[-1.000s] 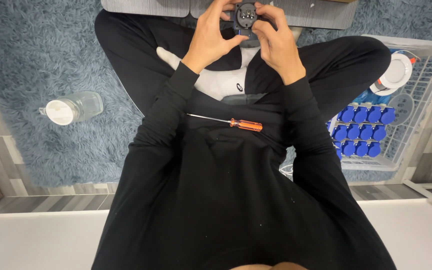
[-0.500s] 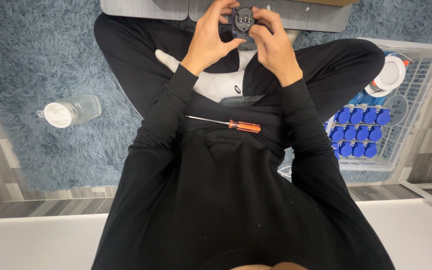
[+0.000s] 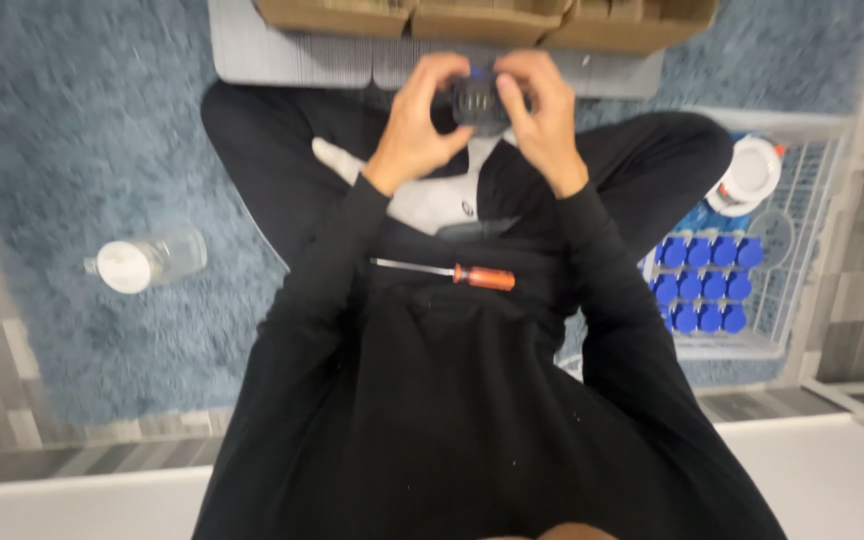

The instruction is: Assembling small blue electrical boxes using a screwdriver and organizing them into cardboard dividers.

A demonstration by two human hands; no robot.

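Both of my hands hold a small black device (image 3: 476, 100) out in front of me, above my crossed legs. My left hand (image 3: 418, 122) grips its left side with curled fingers. My right hand (image 3: 544, 118) grips its right side, fingers over the top. An orange-handled screwdriver (image 3: 449, 272) lies across my lap on the black clothing, its metal shaft pointing left. The frame is blurred, so the device's details do not show.
I sit cross-legged on a shaggy blue rug (image 3: 72, 150). A clear jar with a white lid (image 3: 144, 262) lies on the rug at left. A wire basket (image 3: 802, 290) at right holds several blue-capped bottles (image 3: 704, 283) and a white round object (image 3: 748, 175). Cardboard boxes (image 3: 482, 18) stand ahead.
The view has tilted, so my hands and the device sit lower in the frame and the boxes show at the top. Both hands keep hold of the device.
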